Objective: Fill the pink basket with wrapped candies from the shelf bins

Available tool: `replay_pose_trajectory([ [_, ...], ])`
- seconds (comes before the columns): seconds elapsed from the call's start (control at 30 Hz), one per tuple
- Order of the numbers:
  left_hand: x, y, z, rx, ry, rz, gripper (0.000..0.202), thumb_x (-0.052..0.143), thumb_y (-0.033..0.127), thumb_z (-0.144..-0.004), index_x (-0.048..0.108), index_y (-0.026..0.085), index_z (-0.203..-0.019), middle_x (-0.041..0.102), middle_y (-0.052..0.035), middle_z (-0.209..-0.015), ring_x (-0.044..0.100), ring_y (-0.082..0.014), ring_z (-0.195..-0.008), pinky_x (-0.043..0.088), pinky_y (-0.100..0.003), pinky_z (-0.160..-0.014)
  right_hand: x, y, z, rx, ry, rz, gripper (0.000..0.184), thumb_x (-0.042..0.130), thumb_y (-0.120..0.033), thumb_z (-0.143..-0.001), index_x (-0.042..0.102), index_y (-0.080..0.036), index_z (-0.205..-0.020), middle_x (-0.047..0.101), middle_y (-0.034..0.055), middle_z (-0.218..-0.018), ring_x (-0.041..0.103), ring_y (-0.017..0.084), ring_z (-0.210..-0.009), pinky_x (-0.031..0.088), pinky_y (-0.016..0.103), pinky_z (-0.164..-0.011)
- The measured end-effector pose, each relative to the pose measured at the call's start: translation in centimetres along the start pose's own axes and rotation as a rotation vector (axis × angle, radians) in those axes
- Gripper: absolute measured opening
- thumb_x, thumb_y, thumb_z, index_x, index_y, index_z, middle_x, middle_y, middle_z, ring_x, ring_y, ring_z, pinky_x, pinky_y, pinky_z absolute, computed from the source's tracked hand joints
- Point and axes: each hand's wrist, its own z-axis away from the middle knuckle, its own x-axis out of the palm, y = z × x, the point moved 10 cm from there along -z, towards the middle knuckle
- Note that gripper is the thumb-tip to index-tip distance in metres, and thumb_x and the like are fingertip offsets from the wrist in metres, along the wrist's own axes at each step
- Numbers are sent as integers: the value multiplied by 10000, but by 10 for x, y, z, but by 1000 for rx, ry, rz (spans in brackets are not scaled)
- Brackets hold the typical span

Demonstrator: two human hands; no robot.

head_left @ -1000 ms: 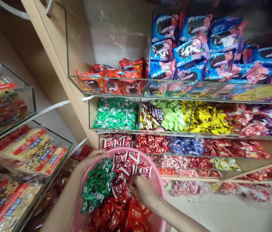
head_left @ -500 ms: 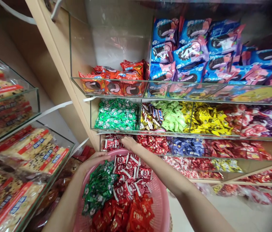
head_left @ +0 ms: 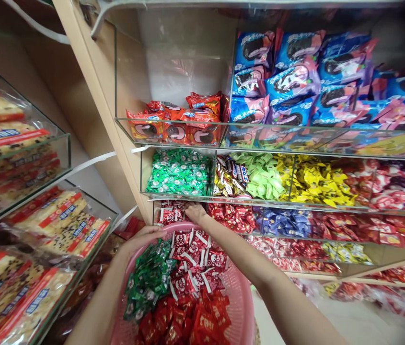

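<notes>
My left hand [head_left: 148, 235] grips the far left rim of a pink plastic basket [head_left: 242, 306]. Inside it lie green-wrapped candies [head_left: 150, 278], red-and-white packets [head_left: 193, 258] and shiny red packets [head_left: 184, 318] in separate heaps. Beyond the basket, my right hand [head_left: 195, 213] reaches into a low shelf compartment, at the right side of more red-and-white packets [head_left: 170, 213]. Its fingertips are down among the packets and mostly hidden, so I cannot see what they hold.
Above the right hand, a glass-fronted shelf holds green candies [head_left: 179, 175] and yellow candies [head_left: 320, 179]. Blue cookie packs [head_left: 292, 81] and red cookie packs [head_left: 184, 120] fill the shelf over it. Glass bins of long biscuit packs [head_left: 58, 215] stand close on the left.
The view has shifted slightly, so the shelves sit further right. My right hand has moved a little within the compartment; my left hand stays on the basket rim.
</notes>
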Motion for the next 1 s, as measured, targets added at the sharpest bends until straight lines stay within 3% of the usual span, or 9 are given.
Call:
replay_pose_trajectory([
  [0.17, 1, 2, -1, 1, 2, -3, 360, 633, 519, -642, 653, 162, -675, 631, -24, -737, 533, -184, -736, 358, -238, -634, -7, 5, 5, 13, 48, 17, 257, 508, -274, -870, 600, -104, -1041, 623, 111, -1072, 575, 205, -1012, 443, 404, -875],
  [0.37, 2, -1, 0, 3, 2, 5, 357, 623, 512, -662, 653, 158, -693, 626, -20, -738, 527, -177, -715, 351, -242, -633, -33, 2, 18, -1, 148, 42, 232, 450, -59, -836, 667, -77, -916, 664, 184, -937, 618, 229, -910, 452, 322, -776],
  [0.53, -2, -2, 0, 17, 15, -11, 364, 615, 524, -664, 660, 166, -705, 634, -29, -760, 534, -193, -750, 361, -247, -644, -53, -13, 50, -30, 299, 82, 300, 348, -46, -863, 610, -57, -1009, 591, 196, -1066, 545, 254, -983, 426, 358, -791],
  [0.7, -4, -4, -1, 24, 24, 1, 364, 619, 520, -663, 661, 161, -700, 636, -24, -756, 540, -194, -750, 367, -246, -646, -68, -26, 88, -56, 444, 40, 239, 355, -92, -879, 586, -100, -939, 570, 154, -992, 497, 239, -937, 409, 359, -763],
  [0.77, -3, -5, -2, 22, 19, 2, 353, 618, 507, -672, 672, 161, -717, 643, -25, -771, 542, -194, -762, 371, -246, -653, -77, -21, 102, -44, 537, -130, 220, 367, -116, -886, 586, -122, -901, 578, 124, -960, 496, 216, -906, 400, 337, -767],
  [0.87, -2, -7, -4, 8, 20, 15, 355, 615, 492, -686, 682, 157, -779, 654, -36, -803, 551, -196, -777, 376, -250, -654, -75, 4, 116, 15, 610, -695, 201, 408, -192, -886, 591, -144, -818, 597, 58, -835, 515, 155, -773, 405, 271, -699],
  [1.0, -3, -9, -7, 17, 29, 26, 376, 630, 517, -661, 684, 150, -724, 660, -43, -791, 560, -183, -740, 375, -251, -650, -30, 19, 117, 115, 415, -1554, 242, 594, -378, -750, 564, -146, -687, 501, -31, -590, 429, 86, -525, 368, 217, -521],
])
